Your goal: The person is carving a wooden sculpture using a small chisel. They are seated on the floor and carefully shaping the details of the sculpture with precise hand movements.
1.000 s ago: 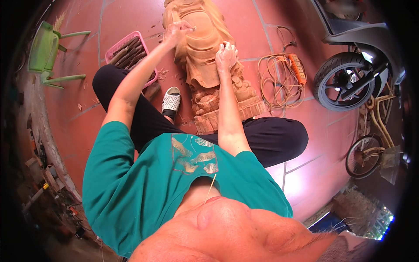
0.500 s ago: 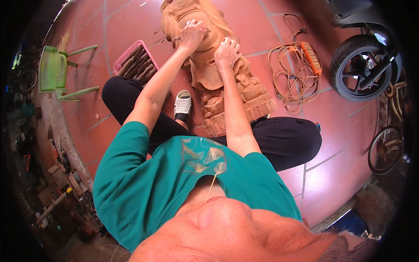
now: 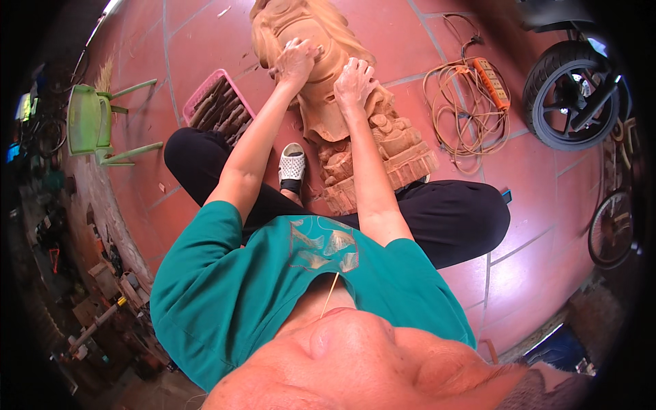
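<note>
A large carved wooden statue (image 3: 328, 134) in light brown lies on the tiled floor in front of me, its detailed base nearest to my crossed legs. Against its rounded middle rests my left hand (image 3: 296, 63), with fingers bent and pressed down. Whatever may be under those fingers is hidden. My right hand (image 3: 354, 87) curls over the statue's right side, fingers closed against the wood.
A pink basket (image 3: 250, 102) of dark-handled tools stands by my left knee, beyond it a green chair (image 3: 83, 121). To the right lie an orange power strip (image 3: 490, 83) and a coiled cord (image 3: 447, 113), near a motorbike wheel (image 3: 572, 96).
My left hand has slid slightly toward me along the statue. The right hand stays at nearly the same spot. The whole view has shifted a little.
</note>
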A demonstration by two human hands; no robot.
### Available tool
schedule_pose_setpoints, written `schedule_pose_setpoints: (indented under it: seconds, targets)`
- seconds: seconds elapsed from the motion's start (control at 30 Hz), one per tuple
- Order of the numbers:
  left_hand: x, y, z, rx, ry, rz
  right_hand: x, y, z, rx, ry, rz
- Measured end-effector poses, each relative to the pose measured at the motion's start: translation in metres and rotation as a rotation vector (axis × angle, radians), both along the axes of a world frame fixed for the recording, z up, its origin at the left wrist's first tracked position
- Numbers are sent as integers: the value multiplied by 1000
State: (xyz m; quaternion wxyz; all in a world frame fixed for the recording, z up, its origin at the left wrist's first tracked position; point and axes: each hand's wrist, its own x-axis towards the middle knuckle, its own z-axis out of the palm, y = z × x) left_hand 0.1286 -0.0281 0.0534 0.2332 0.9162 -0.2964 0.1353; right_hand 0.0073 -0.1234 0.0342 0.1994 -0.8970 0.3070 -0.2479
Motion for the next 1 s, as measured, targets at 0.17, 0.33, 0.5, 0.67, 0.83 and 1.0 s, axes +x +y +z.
schedule_pose_setpoints:
  seconds: [0.17,0.33,0.5,0.67,0.83,1.0]
  targets:
    - [36,-30,2,84,63,67,4,3,-3,-22,-33,23]
    - [7,-16,7,56,110,0,-3,-6,-10,-37,-77,12]
    - [-12,7,3,32,176,17,-2,-2,-8,-91,-35,-24]
    - [36,-23,-4,153,-27,32,2,5,1,-47,-55,23]
    - [27,-39,5,192,48,52,-3,-4,-6,-9,-58,34]
    - [-12,4,14,62,215,-11,-7,-5,-5,69,24,29]
